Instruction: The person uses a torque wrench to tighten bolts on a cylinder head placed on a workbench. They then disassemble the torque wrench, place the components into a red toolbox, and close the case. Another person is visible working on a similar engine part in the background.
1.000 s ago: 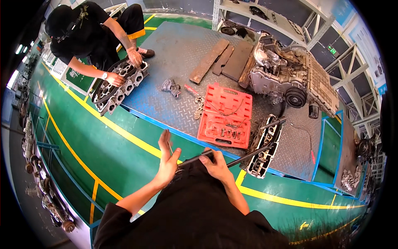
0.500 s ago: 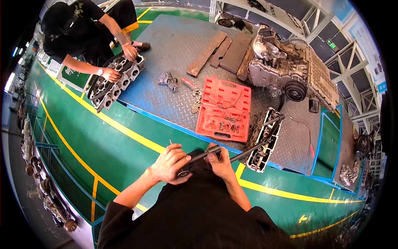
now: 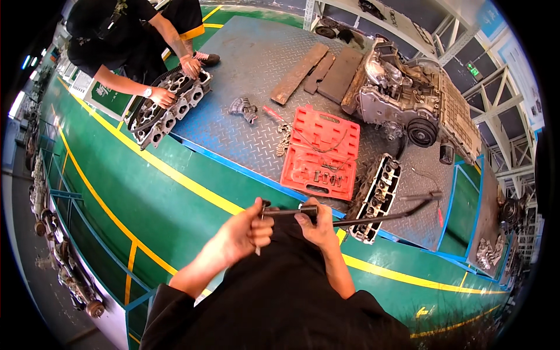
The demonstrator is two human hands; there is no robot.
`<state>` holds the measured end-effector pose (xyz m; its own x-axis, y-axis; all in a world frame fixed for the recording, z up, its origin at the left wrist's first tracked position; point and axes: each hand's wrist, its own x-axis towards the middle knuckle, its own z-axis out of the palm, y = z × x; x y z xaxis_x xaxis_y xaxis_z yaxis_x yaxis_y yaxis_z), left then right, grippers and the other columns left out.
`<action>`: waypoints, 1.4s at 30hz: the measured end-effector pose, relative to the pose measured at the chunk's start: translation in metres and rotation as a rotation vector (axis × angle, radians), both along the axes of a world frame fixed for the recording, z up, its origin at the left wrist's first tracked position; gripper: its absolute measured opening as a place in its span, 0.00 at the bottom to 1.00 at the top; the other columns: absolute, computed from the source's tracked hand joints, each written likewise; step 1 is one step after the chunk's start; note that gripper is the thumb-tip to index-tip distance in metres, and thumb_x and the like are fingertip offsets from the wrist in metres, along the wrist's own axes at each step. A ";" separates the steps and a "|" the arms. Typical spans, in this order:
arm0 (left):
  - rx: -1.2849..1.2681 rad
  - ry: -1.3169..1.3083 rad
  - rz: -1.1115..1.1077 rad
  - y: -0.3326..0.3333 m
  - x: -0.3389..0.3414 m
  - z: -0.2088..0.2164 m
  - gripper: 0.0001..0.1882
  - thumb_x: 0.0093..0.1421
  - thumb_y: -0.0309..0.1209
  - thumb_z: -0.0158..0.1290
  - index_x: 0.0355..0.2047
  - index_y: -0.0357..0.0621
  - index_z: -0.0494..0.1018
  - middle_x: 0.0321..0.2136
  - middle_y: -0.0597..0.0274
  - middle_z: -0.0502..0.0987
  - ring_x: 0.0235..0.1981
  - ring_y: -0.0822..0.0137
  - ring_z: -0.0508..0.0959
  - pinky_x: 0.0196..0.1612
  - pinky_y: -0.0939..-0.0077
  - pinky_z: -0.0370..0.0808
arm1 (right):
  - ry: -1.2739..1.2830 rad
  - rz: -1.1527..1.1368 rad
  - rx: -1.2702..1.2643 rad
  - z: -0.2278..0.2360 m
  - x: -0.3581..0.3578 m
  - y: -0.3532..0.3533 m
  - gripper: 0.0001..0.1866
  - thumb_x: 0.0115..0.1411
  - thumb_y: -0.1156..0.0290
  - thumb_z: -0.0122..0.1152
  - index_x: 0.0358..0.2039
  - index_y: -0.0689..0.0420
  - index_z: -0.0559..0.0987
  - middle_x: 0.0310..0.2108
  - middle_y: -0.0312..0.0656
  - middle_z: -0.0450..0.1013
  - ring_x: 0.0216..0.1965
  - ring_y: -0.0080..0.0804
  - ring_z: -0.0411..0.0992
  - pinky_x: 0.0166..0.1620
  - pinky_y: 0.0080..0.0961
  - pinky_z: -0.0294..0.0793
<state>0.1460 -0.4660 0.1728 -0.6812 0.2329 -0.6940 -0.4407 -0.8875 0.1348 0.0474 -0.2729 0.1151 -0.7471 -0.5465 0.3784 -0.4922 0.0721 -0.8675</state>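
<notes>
A long dark metal C-shaped clamp (image 3: pixel 373 221), like a valve spring compressor, is held crosswise in front of my body. My left hand (image 3: pixel 245 229) is closed around its left end, by a small crosspiece, its fingers curled. My right hand (image 3: pixel 318 226) grips the thick sleeve (image 3: pixel 308 210) at the middle. From there the bar runs right, and its bent end hangs above the bench beyond a cylinder head (image 3: pixel 376 201). That cylinder head, with open cavities along its top, lies at the bench's near edge, just behind the bar.
An open red tool case (image 3: pixel 303 125) with small metal adapters lies on the steel-plate bench (image 3: pixel 233 64). Behind it are wooden boards (image 3: pixel 341 76) and an engine (image 3: pixel 396 99). At far left a co-worker (image 3: pixel 116 41) handles another cylinder head (image 3: pixel 175 111). Yellow lines mark the green floor.
The clamp's bent end has swung right and nearer, from over the cylinder head to beyond its right side. My left hand has turned and its fingers have curled more at the clamp's end.
</notes>
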 end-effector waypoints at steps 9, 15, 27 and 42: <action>-0.845 0.467 0.136 0.013 0.002 -0.010 0.07 0.69 0.25 0.45 0.45 0.37 0.66 0.32 0.56 0.70 0.20 0.70 0.72 0.25 0.73 0.74 | -0.191 -0.004 -0.063 0.015 0.009 -0.003 0.16 0.59 0.66 0.68 0.27 0.61 0.71 0.14 0.40 0.61 0.15 0.33 0.57 0.21 0.28 0.59; -1.525 0.811 -0.111 0.005 0.010 -0.006 0.21 0.59 0.17 0.54 0.54 0.35 0.70 0.32 0.55 0.76 0.30 0.63 0.78 0.33 0.68 0.75 | -0.214 -0.056 -0.149 0.009 0.009 0.005 0.17 0.59 0.66 0.68 0.27 0.62 0.70 0.15 0.40 0.61 0.16 0.30 0.58 0.21 0.27 0.59; -2.005 1.368 0.094 -0.011 -0.021 -0.012 0.20 0.58 0.45 0.57 0.31 0.37 0.70 0.29 0.52 0.74 0.23 0.58 0.75 0.26 0.68 0.72 | -0.608 0.050 -0.432 0.009 0.028 -0.001 0.29 0.59 0.45 0.64 0.31 0.63 0.70 0.16 0.32 0.61 0.17 0.19 0.56 0.21 0.19 0.53; -0.862 0.512 -0.035 0.028 -0.001 -0.001 0.10 0.69 0.29 0.45 0.46 0.36 0.68 0.33 0.55 0.71 0.23 0.66 0.77 0.23 0.74 0.74 | -0.357 -0.120 -0.116 -0.007 0.011 0.014 0.16 0.63 0.64 0.60 0.26 0.61 0.68 0.16 0.37 0.58 0.19 0.25 0.54 0.23 0.27 0.57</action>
